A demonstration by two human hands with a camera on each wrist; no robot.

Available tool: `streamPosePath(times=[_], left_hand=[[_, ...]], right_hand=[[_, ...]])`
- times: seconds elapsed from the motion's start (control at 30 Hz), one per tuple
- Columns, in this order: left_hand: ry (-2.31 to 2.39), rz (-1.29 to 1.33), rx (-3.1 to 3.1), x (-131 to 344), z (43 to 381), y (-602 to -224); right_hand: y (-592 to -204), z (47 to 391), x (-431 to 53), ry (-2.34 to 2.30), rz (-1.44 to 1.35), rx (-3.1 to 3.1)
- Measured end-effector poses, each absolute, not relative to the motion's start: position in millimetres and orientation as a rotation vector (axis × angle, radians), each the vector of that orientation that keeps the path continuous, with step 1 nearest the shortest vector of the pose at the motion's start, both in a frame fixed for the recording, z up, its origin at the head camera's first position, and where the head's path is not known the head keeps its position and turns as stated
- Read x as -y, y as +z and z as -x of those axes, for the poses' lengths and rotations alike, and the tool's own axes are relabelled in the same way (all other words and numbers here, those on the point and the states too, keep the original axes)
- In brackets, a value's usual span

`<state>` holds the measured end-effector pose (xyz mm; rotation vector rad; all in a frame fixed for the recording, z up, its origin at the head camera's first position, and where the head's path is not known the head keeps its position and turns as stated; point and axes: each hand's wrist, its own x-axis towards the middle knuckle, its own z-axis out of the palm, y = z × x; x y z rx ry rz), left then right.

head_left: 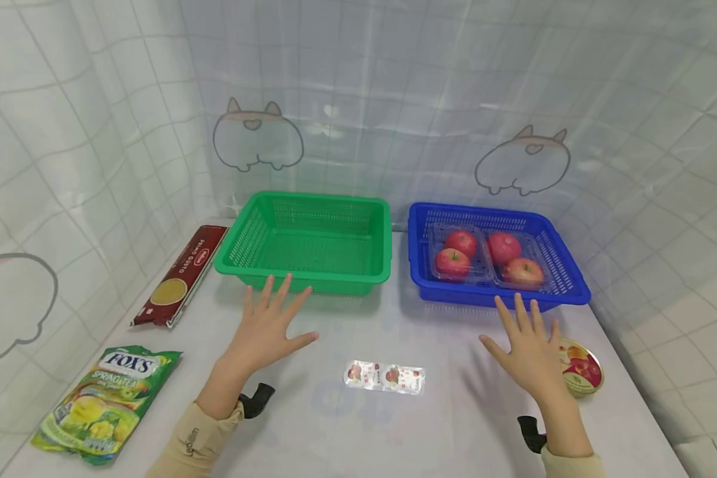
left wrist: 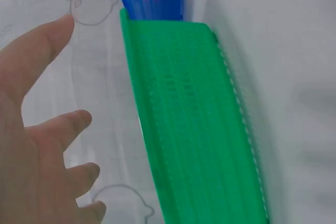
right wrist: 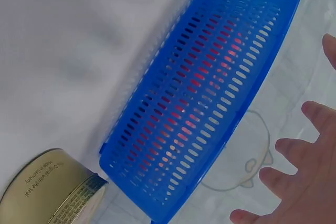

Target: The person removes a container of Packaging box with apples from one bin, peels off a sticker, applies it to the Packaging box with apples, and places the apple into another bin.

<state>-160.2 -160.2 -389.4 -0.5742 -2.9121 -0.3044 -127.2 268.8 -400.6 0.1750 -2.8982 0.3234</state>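
Observation:
My left hand [head_left: 263, 335], fingers spread and holding nothing, is over the table just in front of the green basket [head_left: 305, 282]. The inside of that basket is bare. Fingers splayed, my right hand [head_left: 528, 352] hovers before the blue basket [head_left: 454, 294], its palm facing down. In the blue basket sit two clear plastic boxes, each with two red apples [head_left: 453, 263]. Beside the right hand stands a round gold tin [head_left: 581, 368] with a fruit picture on its lid, partly hidden by the hand. Between the hands lie two joined small white sachets [head_left: 385, 377].
At the left edge lie a dark red spaghetti packet [head_left: 182, 275] and a green Fox's candy bag [head_left: 107, 405]. White curtains with a grid pattern [head_left: 346, 99] rise behind and on both sides. A black strap piece [head_left: 257, 400] sits at the left wrist.

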Motion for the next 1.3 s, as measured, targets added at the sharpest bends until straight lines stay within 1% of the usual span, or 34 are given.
streamPosePath(times=[0.17,0.43,0.67,0.97,1.07,1.17,1.3], left_hand=[[-0.318,0.610,2.941,140.1,176.1,-384.6],[-0.312,0.555,2.950,98.8,199.5,-374.1],[-0.350,0.555,2.972,67.1,217.1,-373.0],[-0.440,0.662,2.971,13.6,235.5,-370.4],[-0.549,0.728,2.968,-6.3,239.3,-370.7],[-0.814,0.792,2.961,-23.6,241.1,-371.6],[-1.146,0.790,2.953,-40.3,244.1,-378.6]], right_hand=[[-399.5,128.6,-274.0,0.317,-0.155,2.901],[-403.2,133.6,-281.6,0.326,-0.172,2.859],[-405.5,138.3,-289.1,0.349,-0.176,2.805],[-402.1,141.6,-301.6,0.385,-0.142,2.781],[-401.5,140.8,-303.0,0.391,-0.128,2.775],[-401.5,140.1,-303.8,0.390,-0.111,2.772],[-401.2,138.2,-303.7,0.387,-0.095,2.775]])
